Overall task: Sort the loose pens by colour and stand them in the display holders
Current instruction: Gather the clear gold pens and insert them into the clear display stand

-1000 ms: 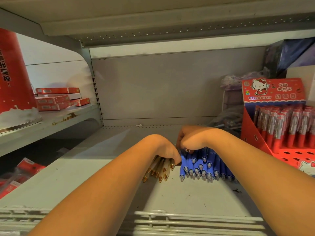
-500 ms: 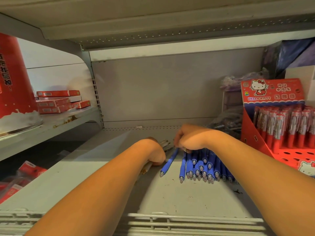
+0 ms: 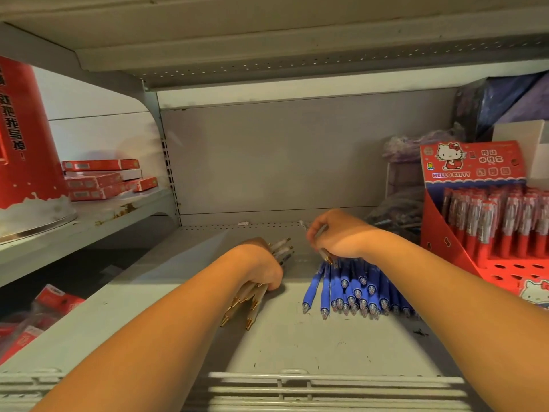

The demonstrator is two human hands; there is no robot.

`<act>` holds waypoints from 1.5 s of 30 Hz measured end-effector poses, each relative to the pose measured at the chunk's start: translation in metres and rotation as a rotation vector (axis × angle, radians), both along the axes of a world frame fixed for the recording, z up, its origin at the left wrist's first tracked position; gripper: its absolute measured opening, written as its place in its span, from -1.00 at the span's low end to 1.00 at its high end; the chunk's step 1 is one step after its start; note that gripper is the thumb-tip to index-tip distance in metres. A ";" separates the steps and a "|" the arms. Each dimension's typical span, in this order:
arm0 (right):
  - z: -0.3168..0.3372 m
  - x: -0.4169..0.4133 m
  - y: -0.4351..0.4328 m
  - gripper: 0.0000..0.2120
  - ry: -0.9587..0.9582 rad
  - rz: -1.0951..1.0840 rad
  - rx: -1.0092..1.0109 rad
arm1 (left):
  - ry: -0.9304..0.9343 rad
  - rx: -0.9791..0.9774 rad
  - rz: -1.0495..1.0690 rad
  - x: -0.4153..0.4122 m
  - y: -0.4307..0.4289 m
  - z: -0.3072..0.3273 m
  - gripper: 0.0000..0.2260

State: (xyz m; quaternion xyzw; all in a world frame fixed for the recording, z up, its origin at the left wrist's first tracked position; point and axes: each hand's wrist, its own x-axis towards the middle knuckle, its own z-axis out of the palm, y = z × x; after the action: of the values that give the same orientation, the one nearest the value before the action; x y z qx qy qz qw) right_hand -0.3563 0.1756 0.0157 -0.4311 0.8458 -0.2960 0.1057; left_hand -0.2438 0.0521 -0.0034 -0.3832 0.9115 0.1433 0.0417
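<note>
Well, left hand [image 3: 262, 267] grips gold-tipped pens [image 3: 252, 306]; right hand [image 3: 338, 236], frosted pen [image 3: 325, 253].

Head view, close over the shelf [image 3: 297, 346]
The wide-angle lens faces forward and down onto it, near the left hand [image 3: 267, 273] and right hand [image 3: 337, 236].

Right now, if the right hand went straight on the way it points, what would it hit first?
Probably the grey back panel: the right hand, pinching a clear pen, points back-left with nothing visibly between, though depth is unclear.
</note>
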 end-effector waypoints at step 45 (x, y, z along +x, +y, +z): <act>-0.002 0.007 0.355 -0.32 -0.459 -0.018 -0.972 | 1.389 0.825 -0.649 -0.044 0.290 0.032 -0.54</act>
State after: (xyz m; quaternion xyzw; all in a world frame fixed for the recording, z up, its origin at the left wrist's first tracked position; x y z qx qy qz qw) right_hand -0.3489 0.5303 0.0141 -0.3472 0.5698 -0.7412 0.0737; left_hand -0.2873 0.3424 0.0284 0.1153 0.6703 0.6445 -0.3494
